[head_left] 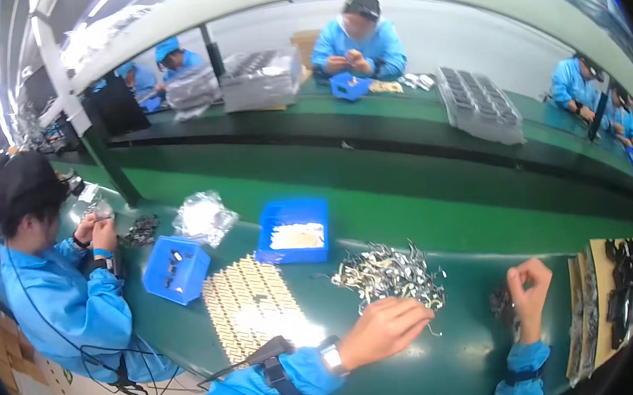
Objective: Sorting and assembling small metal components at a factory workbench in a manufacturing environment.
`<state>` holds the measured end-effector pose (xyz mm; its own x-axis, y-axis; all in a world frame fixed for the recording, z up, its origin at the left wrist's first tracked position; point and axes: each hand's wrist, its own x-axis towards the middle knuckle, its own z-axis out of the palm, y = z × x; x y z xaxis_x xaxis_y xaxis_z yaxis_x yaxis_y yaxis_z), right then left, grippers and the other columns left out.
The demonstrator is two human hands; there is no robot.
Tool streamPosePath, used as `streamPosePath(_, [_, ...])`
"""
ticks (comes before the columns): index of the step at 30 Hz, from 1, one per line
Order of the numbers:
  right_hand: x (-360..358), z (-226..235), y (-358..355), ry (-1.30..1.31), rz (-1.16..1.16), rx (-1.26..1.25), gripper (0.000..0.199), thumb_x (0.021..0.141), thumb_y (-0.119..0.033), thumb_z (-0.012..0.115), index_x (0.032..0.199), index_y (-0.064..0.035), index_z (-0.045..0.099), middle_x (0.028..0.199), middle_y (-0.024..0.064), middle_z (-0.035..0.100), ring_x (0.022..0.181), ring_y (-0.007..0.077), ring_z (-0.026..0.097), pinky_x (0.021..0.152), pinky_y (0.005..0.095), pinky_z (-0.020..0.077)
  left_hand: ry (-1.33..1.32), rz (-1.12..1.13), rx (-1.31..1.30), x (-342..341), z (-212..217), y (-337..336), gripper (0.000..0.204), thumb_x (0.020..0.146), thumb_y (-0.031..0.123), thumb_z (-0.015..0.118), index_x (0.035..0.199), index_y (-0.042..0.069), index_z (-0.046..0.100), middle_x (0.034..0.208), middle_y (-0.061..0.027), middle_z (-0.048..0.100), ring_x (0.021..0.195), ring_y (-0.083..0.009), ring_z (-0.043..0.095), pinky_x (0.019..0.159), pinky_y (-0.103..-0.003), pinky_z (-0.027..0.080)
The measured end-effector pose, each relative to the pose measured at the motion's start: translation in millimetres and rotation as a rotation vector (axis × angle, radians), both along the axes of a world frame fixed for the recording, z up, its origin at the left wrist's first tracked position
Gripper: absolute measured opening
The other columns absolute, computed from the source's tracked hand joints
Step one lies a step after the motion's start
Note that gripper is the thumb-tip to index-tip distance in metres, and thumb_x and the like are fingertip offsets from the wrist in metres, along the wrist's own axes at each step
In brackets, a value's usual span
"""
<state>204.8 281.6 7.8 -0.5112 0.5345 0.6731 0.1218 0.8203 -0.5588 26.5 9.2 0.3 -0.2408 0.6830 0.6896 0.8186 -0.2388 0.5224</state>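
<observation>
A green worktable [427, 371] runs left to right, its far edge marked by a raised green ledge; bare surface is seen between the two hands and near the lower edge, giving open room there. The left hand [383, 331] is laid palm down at the near edge of a loose pile of small metal clips [388, 273], fingers curled onto the nearest pieces; whether one is pinched cannot be told. The pile is spread wider left to right than far to near, with single clips pointing every way. The right hand [530, 287] is raised with fingertips closed on a small dark part, too small to identify, just above a small dark heap [502, 303]. To the right, cardboard trays [602, 306] of dark parts are set along the table edge and close off that side. To the left, a sheet of pale gridded pieces [254, 304] lies close by the left forearm. Beyond it a blue bin [294, 231] and a tilted smaller blue bin [176, 269] are placed. A co-worker in a blue coat [64, 293] is seated at far left.
</observation>
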Motion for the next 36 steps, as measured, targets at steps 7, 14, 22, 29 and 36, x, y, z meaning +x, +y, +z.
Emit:
streamPosePath(7, [-44.3, -11.7, -86.6, -0.025, 0.438, 0.121, 0.018, 0.068, -0.013, 0.082, 0.064, -0.0113, 0.064, 0.056, -0.0001, 0.051, 0.053, 0.0205, 0.05, 0.055, 0.0343, 0.0373, 0.231, 0.091, -0.301, -0.9, 65.8, -47.4, 0.026, 0.086, 0.014, 0.074, 0.111, 0.012, 0.07, 0.117, -0.0044, 0.066, 0.096, -0.0233, 0.067, 0.079, -0.035, 0.053])
streamPosePath(14, [-50.0, -11.4, -116.0, -0.144, 0.613, 0.053, 0.018, 0.07, -0.014, 0.085, 0.066, -0.0126, 0.067, 0.056, -0.0019, 0.056, 0.051, 0.0154, 0.054, 0.052, 0.0306, 0.0378, 0.018, 0.278, -0.493, -52.2, 75.0, -151.6, 0.019, 0.089, 0.008, 0.071, 0.108, 0.006, 0.07, 0.11, -0.0114, 0.07, 0.101, -0.0329, 0.068, 0.087, -0.041, 0.055])
streamPosePath(22, [-77.6, -10.9, -242.3, -0.387, 1.121, 0.178, 0.04, 0.084, -0.032, 0.079, 0.118, -0.0137, 0.07, 0.118, 0.0076, 0.068, 0.106, 0.0243, 0.064, 0.088, 0.0379, 0.0504, -0.134, 0.496, -0.535, -41.8, 83.0, -210.1, 0.017, 0.091, 0.002, 0.066, 0.108, 0.001, 0.069, 0.105, -0.0151, 0.072, 0.099, -0.0359, 0.069, 0.088, -0.04, 0.055])
streamPosePath(29, [-90.1, -19.8, -285.2, -0.514, 1.271, 0.301, 0.064, 0.091, -0.049, 0.07, 0.145, -0.0169, 0.055, 0.153, 0.011, 0.046, 0.141, 0.0321, 0.043, 0.112, 0.0537, 0.037, -0.251, 0.675, -0.533, -27.0, 70.0, -268.0, 0.014, 0.092, 0.002, 0.066, 0.105, 0.0, 0.071, 0.105, -0.0154, 0.073, 0.099, -0.0324, 0.071, 0.088, -0.039, 0.056])
streamPosePath(36, [-97.4, -19.9, -268.7, -0.553, 1.149, 0.271, 0.051, 0.092, -0.048, 0.069, 0.132, -0.0165, 0.066, 0.149, 0.0094, 0.053, 0.143, 0.0322, 0.043, 0.116, 0.0562, 0.0324, -0.226, 0.589, -0.623, 11.2, 30.0, -305.0, 0.026, 0.087, 0.017, 0.077, 0.112, 0.011, 0.073, 0.126, -0.0108, 0.07, 0.127, -0.0349, 0.059, 0.102, -0.047, 0.048])
